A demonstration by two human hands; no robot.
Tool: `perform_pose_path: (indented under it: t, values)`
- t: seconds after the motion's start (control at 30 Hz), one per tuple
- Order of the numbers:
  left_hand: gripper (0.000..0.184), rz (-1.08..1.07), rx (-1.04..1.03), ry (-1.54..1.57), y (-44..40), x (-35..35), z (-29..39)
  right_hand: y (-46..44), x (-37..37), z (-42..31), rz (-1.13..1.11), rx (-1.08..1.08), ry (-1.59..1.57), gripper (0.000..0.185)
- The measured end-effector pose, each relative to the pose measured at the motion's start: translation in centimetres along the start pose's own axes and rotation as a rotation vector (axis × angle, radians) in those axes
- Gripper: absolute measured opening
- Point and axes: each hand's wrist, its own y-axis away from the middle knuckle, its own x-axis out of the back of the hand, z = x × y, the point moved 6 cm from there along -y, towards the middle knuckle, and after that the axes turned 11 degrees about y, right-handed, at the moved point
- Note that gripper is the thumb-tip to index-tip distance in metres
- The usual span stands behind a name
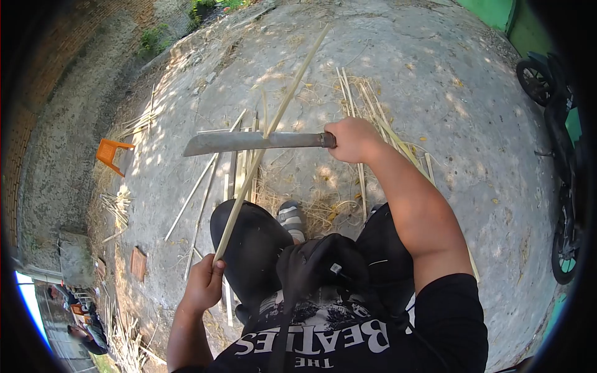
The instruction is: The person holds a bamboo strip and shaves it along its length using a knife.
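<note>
My right hand (pixel 354 138) is closed round the handle of a machete (pixel 249 142), whose long blade points left. The blade lies across a pale bamboo strip (pixel 242 205), touching it about midway. A thin curled shaving (pixel 265 109) stands up from the strip just above the blade. My left hand (pixel 205 281) grips the near end of the strip, beside my left knee. From there the strip slants up and away to the right, its far end over the concrete ground.
Split bamboo strips (pixel 205 180) and shavings (pixel 320 208) lie around my feet. More strips lie ahead on the right (pixel 379 115). At the left are an orange stool (pixel 112 154), a brick (pixel 138 263) and piled strips (pixel 127 342). A person (pixel 93 336) sits at lower left; a motorcycle (pixel 559 143) stands right.
</note>
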Motion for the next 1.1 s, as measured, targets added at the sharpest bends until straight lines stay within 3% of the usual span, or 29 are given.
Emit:
perform_pose_path:
  t: [0.17, 0.37, 0.47, 0.53, 0.6, 0.63, 0.8, 1.0, 1.1]
  values:
    - [0.034, 0.012, 0.04, 0.064, -0.5, -1.5, -2.5, 1.7, 0.6, -2.6, -0.031, 0.009, 0.043, 0.017]
    - [0.037, -0.001, 0.061, 0.063, -1.9, -4.0, 0.0, 2.5, -1.3, -9.6, -0.035, 0.365, 0.04, 0.019]
    - [0.037, 0.024, 0.005, 0.019, -2.1, -4.0, 0.2, 2.4, -0.3, -10.0, -0.031, 0.414, 0.068, 0.018]
    - [0.036, 0.042, 0.004, 0.015, -1.3, -3.2, -0.9, 1.0, 0.1, -5.3, 0.105, 0.277, 0.066, 0.015]
    - [0.037, 0.044, -0.002, -0.002, -0.5, -2.1, -0.7, -0.3, 0.7, 1.1, 0.023, -0.081, -0.043, 0.015]
    - [0.037, 0.031, 0.008, -0.013, -0.3, -1.7, -0.5, 0.1, 0.7, 1.9, 0.01, -0.091, -0.023, 0.014]
    - [0.037, 0.01, 0.033, 0.006, -0.5, -2.6, -1.8, 1.4, 1.3, 0.0, -0.086, -0.069, 0.006, 0.015]
    - [0.033, 0.017, -0.003, 0.065, -1.7, -3.9, -0.3, 2.3, -0.4, -8.7, -0.024, 0.334, 0.05, 0.012]
    - [0.033, 0.042, -0.024, -0.007, -1.0, -2.5, -2.1, 1.6, 0.6, -6.7, -0.014, 0.279, 0.158, 0.017]
